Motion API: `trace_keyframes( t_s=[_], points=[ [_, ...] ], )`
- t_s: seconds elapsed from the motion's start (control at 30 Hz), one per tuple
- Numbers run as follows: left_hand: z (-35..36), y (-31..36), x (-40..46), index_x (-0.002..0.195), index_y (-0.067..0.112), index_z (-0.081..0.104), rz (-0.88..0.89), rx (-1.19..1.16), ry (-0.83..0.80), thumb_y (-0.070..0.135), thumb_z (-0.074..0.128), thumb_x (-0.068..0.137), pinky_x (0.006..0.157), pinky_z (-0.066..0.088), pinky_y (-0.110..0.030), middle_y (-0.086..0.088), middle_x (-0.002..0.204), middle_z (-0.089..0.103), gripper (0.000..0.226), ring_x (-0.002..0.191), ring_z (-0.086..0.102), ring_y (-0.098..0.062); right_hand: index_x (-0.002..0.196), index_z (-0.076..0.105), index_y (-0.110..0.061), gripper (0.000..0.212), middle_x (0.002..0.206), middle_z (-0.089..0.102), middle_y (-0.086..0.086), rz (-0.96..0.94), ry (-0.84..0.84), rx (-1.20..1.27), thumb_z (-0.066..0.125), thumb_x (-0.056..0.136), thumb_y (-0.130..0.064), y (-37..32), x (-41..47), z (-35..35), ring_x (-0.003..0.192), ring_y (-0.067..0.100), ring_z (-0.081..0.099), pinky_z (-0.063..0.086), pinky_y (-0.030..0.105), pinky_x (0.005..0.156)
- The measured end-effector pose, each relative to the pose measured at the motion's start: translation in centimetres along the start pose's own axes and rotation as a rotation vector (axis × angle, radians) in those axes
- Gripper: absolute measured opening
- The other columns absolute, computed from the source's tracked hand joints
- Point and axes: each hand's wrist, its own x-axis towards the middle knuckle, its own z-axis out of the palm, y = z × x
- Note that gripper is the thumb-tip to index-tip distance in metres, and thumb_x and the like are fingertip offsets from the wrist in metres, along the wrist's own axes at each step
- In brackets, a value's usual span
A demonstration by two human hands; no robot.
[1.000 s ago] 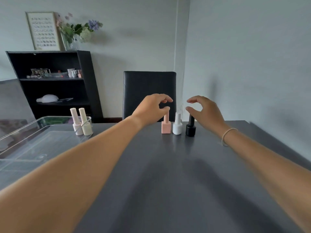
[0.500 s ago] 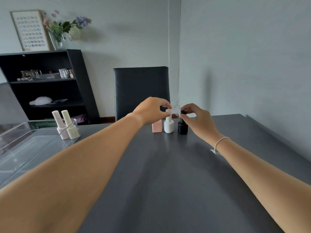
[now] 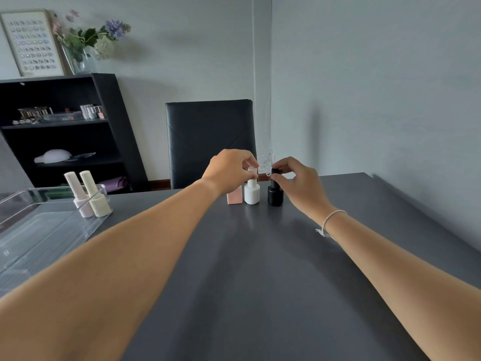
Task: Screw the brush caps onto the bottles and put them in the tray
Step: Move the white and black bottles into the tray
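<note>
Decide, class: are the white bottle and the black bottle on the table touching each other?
Apart. The head view shows a strip of grey table between the white bottle and the black bottle, each standing upright on its own.

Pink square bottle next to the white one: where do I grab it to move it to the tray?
Grip the pink bottle by its flat-sided square body, coming from its left, the tray side. The white bottle stands close on its right, and the left hand hides its cap, so a top pinch cannot be judged. The flat faces should suit a thumb-and-finger pinch.
</note>
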Motion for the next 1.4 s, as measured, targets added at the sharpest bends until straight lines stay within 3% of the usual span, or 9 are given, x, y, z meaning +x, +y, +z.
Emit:
trace_keyframes(
  t_s=[0.1,0.23,0.3,0.43,0.57,0.73,0.87,1.07,1.4],
  points=[
    [-0.3,0.0,0.1,0.096,0.021,0.069,0.024,-0.032,0.052,0.018,0.065,0.08,0.073,0.049,-0.024,0.003,0.098,0.067,0.016,0.07,0.057,-0.003,0.086,0.059,-0.028,0.013,0.079,0.061,-0.017,0.011,0.016,0.0,0.062,0.083,-0.016,-0.3,-0.1,-0.3,0.055,-0.012,0.054,0.037,0.001,0.057],
    [-2.1,0.8,0.0,0.094,0.018,0.069,0.062,-0.105,0.138,0.015,0.067,0.08,0.067,0.042,-0.004,0.005,0.092,0.067,0.015,0.081,0.057,0.001,0.085,0.06,-0.027,0.011,0.081,0.062,-0.017,0.012,0.039,-0.001,0.061,0.082,-0.017,-1.4,0.0,-0.8,0.052,-0.016,0.048,0.032,0.008,0.056],
    [-3.5,1.2,-0.2,0.092,0.019,0.069,0.071,-0.163,0.194,0.015,0.067,0.08,0.067,0.043,-0.003,0.007,0.088,0.067,0.013,0.081,0.058,0.001,0.086,0.062,-0.025,0.009,0.082,0.063,-0.015,-0.002,0.055,0.01,0.061,0.082,-0.017,-2.3,0.3,-1.0,0.052,-0.016,0.048,0.031,0.011,0.058],
    [-7.5,1.3,-0.9,0.094,0.02,0.069,0.087,-0.226,0.316,0.018,0.067,0.082,0.067,0.04,0.001,0.015,0.082,0.065,0.012,0.077,0.058,0.004,0.087,0.063,-0.023,0.009,0.082,0.063,-0.014,-0.073,0.061,0.013,0.062,0.082,-0.016,-5.6,1.3,-0.8,0.068,-0.014,0.054,0.034,0.001,0.06],
    [-12.7,0.1,-2.3,0.096,0.019,0.071,0.068,-0.263,0.428,0.019,0.068,0.081,0.067,0.048,-0.01,0.01,0.082,0.066,0.015,0.068,0.057,0.001,0.086,0.063,-0.023,0.009,0.08,0.062,-0.019,-0.16,0.004,0.053,0.064,0.081,-0.015,-10.5,2.2,0.9,0.078,-0.01,0.058,0.037,0.0,0.063],
    [-19.9,-2.9,-6.1,0.091,0.021,0.069,0.018,-0.333,0.508,0.015,0.069,0.081,0.066,0.058,-0.023,0.005,0.084,0.068,0.012,0.075,0.067,-0.009,0.088,0.063,-0.019,0.007,0.078,0.062,-0.011,-0.226,-0.166,0.125,0.065,0.081,-0.019,-17.5,2.5,5.5,0.06,-0.009,0.055,0.039,0.002,0.051],
    [-25.0,-6.9,-9.9,0.096,0.015,0.069,-0.062,-0.309,0.587,0.014,0.07,0.08,0.06,0.057,-0.019,0.0,0.088,0.069,0.016,0.072,0.067,-0.008,0.092,0.063,-0.014,0.011,0.083,0.063,-0.001,-0.277,-0.318,0.147,0.065,0.082,-0.018,-22.1,1.9,10.9,0.059,0.003,0.052,0.036,0.005,0.043],
    [-28.5,-13.7,-15.6,0.098,0.014,0.069,-0.208,-0.206,0.59,0.013,0.069,0.081,0.063,0.058,-0.023,-0.004,0.09,0.068,0.017,0.077,0.067,-0.013,0.107,0.066,-0.013,0.024,0.094,0.062,-0.004,-0.341,-0.504,0.14,0.063,0.084,-0.017,-26.7,0.6,19.3,0.09,0.009,0.056,0.041,0.017,0.079],
    [-27.4,-21.1,-18.4,0.093,0.017,0.071,-0.325,-0.124,0.55,0.017,0.07,0.08,0.065,0.058,-0.02,-0.002,0.092,0.07,0.013,0.077,0.068,-0.012,0.099,0.067,-0.014,0.019,0.101,0.067,0.004,-0.363,-0.64,-0.098,0.065,0.081,-0.017,-27.9,1.0,26.8,0.094,0.019,0.06,0.048,0.031,0.084]
  ],
)
